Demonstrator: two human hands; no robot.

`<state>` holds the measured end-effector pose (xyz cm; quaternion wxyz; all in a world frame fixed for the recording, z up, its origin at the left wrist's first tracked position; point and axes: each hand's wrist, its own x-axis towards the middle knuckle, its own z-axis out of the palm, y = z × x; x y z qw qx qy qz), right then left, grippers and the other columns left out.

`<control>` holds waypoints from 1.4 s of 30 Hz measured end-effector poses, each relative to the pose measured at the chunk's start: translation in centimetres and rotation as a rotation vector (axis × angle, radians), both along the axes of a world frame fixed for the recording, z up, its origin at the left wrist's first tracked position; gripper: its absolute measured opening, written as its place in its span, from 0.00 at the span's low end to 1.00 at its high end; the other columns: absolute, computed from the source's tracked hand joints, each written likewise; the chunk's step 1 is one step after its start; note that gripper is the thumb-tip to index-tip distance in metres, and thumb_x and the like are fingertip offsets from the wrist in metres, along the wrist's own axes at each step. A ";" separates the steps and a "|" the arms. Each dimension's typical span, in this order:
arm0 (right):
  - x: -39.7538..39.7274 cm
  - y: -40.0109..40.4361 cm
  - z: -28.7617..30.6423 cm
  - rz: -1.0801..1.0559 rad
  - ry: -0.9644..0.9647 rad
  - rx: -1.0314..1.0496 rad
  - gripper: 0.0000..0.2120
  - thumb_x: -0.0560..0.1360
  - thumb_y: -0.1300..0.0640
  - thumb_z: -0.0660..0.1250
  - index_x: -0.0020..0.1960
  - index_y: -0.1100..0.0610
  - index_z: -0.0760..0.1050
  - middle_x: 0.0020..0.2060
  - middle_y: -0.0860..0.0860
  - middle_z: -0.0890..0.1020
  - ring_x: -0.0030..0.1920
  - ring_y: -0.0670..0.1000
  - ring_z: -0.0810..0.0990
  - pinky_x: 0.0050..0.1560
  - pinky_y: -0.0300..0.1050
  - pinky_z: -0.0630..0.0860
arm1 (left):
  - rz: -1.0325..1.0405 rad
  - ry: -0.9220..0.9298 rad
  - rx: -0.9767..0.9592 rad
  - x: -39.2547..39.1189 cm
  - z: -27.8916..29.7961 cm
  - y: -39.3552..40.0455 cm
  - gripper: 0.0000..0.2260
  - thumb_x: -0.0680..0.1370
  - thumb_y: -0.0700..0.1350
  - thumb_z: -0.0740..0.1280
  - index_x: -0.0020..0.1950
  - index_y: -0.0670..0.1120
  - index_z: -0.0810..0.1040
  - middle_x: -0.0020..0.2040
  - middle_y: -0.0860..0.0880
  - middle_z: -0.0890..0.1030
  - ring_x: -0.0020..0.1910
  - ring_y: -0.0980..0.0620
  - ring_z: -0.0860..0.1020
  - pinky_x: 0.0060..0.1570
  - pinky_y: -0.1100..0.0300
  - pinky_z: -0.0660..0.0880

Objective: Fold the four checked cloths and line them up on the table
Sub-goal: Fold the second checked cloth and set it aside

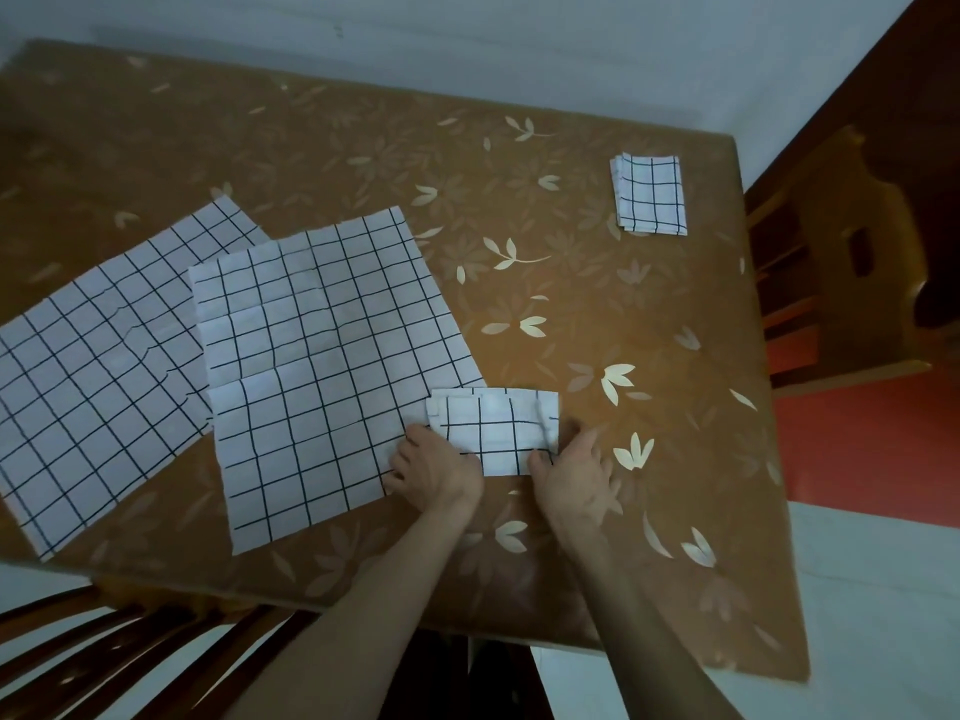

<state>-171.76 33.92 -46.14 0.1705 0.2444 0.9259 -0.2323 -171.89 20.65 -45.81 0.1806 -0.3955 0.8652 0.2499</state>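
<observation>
Nearest, the slatted back of a wooden chair [119,646] shows at the table's near edge. Both forearms reach over the brown leaf-patterned table [649,314]. The left hand [439,472] and right hand [574,472] sit at the two near corners of a small folded checked cloth [496,431], fingers curled onto its edges; whether they pinch or only press it cannot be told. The left hand also lies on the corner of an unfolded checked cloth [322,356], which overlaps a second unfolded cloth [98,366] to the left. Far right, well apart, lies another folded cloth [649,194]. Beyond the table's right edge stands a second wooden chair [831,262]. No writing or labels are readable anywhere
</observation>
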 end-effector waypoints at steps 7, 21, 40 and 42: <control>-0.1 0.3 -0.4 -0.151 0.035 -0.208 0.19 0.79 0.48 0.67 0.67 0.55 0.75 0.65 0.56 0.76 0.68 0.63 0.71 0.68 0.60 0.67 | -0.020 0.103 0.082 0.0 -0.1 -1.1 0.18 0.80 0.49 0.67 0.69 0.47 0.74 0.71 0.41 0.69 0.70 0.38 0.68 0.71 0.39 0.67; 1.8 5.2 4.7 -0.338 0.339 -0.707 0.07 0.76 0.50 0.67 0.46 0.53 0.77 0.41 0.49 0.83 0.43 0.50 0.78 0.49 0.49 0.74 | 0.029 0.520 0.511 2.5 6.6 0.4 0.06 0.83 0.43 0.61 0.55 0.53 0.76 0.51 0.52 0.81 0.48 0.53 0.79 0.47 0.51 0.80; 2.0 28.7 17.5 0.033 0.407 -0.976 0.05 0.81 0.60 0.68 0.55 0.56 0.80 0.37 0.51 0.84 0.39 0.48 0.82 0.39 0.42 0.79 | 0.176 0.888 0.526 7.1 17.8 22.0 0.07 0.83 0.40 0.65 0.51 0.50 0.81 0.47 0.54 0.82 0.43 0.63 0.79 0.40 0.70 0.75; 1.8 31.1 18.0 0.046 0.413 -0.983 0.03 0.81 0.58 0.69 0.54 0.56 0.81 0.42 0.61 0.84 0.41 0.51 0.82 0.43 0.46 0.79 | 0.173 0.913 0.512 7.0 18.3 24.2 0.10 0.82 0.40 0.66 0.44 0.53 0.79 0.43 0.51 0.81 0.42 0.57 0.77 0.43 0.63 0.74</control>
